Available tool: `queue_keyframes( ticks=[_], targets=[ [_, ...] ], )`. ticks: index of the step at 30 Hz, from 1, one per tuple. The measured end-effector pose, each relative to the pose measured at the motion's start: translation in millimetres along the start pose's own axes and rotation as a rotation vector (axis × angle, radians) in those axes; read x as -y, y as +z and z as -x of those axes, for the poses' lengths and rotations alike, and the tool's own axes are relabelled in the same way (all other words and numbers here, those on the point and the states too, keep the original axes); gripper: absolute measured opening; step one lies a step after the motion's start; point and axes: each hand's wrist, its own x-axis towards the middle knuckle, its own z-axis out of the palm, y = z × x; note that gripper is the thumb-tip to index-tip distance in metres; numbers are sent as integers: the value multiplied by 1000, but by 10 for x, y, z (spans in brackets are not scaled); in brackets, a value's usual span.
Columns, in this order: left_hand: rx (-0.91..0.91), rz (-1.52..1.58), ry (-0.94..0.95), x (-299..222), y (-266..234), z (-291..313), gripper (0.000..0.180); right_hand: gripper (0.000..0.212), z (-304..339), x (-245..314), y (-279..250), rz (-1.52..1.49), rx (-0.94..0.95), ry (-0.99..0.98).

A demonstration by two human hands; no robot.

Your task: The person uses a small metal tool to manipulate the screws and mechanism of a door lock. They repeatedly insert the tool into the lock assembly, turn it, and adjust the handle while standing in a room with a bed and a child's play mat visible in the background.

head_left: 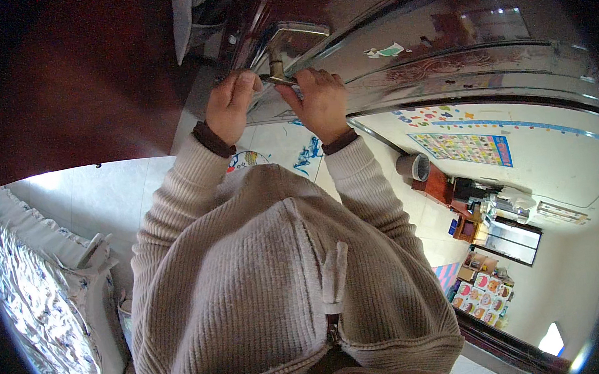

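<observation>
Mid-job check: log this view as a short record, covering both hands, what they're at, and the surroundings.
Left hand: curled, at the handle's left end; its hold is unclear
Right hand: fingers and thumb about the handle's right end
Metal handle: on a dark glossy door
Door surface: torn green-and-white sticker
Right side: colourful poster on wall, grey bin
Lower left: patterned white cover

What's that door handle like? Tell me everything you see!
The door handle looks like shiny, brassy metal. Its long backplate sits on the dark, glossy door, and a short neck sticks out to the grip. The left hand is close by its left side, and the right hand seems to touch it. Fingers hide part of the grip.
</observation>
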Motion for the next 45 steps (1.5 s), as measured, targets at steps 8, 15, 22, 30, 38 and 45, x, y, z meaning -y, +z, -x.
queue_keyframes(
  ticks=[8,15,22,30,38,45],
  targets=[
    [-25,-204,142,83,-19,-40,38,29,14,2,20,-22,-15,3],
    [-93,-349,167,431,-56,31,36,31,6,-2,38,10,16,12],
    [-97,-350,195,617,-62,1,38,34,-3,14,32,41,7,5],
    [-70,-303,189,843,-52,-1,42,34,32,-49,81,13,7,-7],
    [-28,-172,66,1254,-127,-45,49,32,-12,-51,92,35,28,12],
    [-42,-140,22,1451,-172,-39,47,31,-58,-40,90,55,48,11]
  ],
)
